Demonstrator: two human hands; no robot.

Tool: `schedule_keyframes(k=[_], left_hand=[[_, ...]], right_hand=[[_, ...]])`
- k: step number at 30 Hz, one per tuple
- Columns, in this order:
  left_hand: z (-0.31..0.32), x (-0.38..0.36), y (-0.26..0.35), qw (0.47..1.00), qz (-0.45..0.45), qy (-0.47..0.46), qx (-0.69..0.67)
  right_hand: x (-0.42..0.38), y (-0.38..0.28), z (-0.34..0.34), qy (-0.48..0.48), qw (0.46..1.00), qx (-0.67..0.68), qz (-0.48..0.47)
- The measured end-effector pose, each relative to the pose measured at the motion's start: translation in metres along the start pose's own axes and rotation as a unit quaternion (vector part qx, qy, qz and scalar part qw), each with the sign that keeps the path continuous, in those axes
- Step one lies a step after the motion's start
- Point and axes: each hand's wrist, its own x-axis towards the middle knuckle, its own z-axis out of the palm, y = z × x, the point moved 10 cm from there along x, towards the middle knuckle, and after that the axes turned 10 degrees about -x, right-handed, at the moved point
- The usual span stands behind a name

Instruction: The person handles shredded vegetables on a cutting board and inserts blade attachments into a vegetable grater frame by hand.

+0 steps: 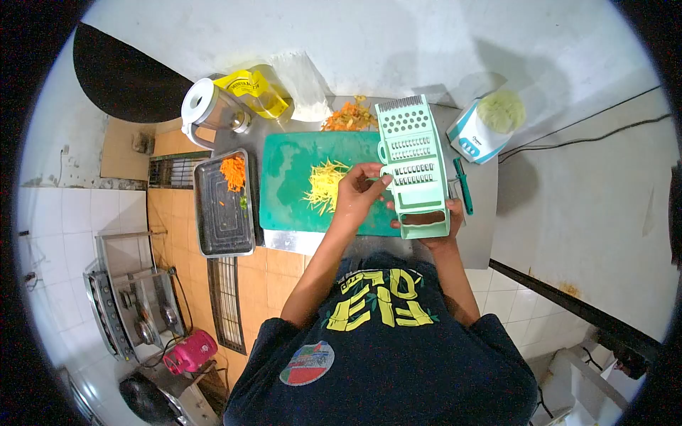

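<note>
A light green grater (413, 153) with several rows of blades is tilted over the right part of the green cutting board (284, 160). My right hand (451, 226) grips its handle end from the right and below. At the grater's left edge is my left hand (361, 190), thumb and fingers pinched together; whether something small is between them is too small to tell. Yellow shredded strips (323, 186) lie in a pile on the board, just left of my left hand.
Left of the board, a metal tray (226, 234) holds orange shreds (233, 172). Behind stand a lidded jug (202, 99), a yellow pouch (259, 96) and chopped orange pieces (349, 116). At right are a green-handled tool (463, 188) and a white-and-blue container (477, 135).
</note>
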Motion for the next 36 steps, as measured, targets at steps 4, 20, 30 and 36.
schedule_keyframes(k=[4, 20, 30, 36], left_hand=[[0.004, -0.004, 0.007, 0.998, -0.021, -0.021, -0.047], [0.008, -0.019, 0.03, 0.996, -0.02, -0.062, -0.066], [0.01, -0.026, 0.039, 0.992, -0.041, -0.064, -0.099], [0.014, -0.026, 0.045, 0.994, -0.014, -0.074, -0.075]], right_hand=[[-0.001, 0.003, 0.003, -0.034, 0.999, 0.033, 0.0], [-0.006, -0.003, 0.009, -0.06, 0.995, 0.079, -0.032], [-0.005, -0.013, 0.022, -0.085, 0.991, 0.086, -0.058], [-0.005, -0.015, 0.023, -0.099, 0.992, 0.064, -0.054]])
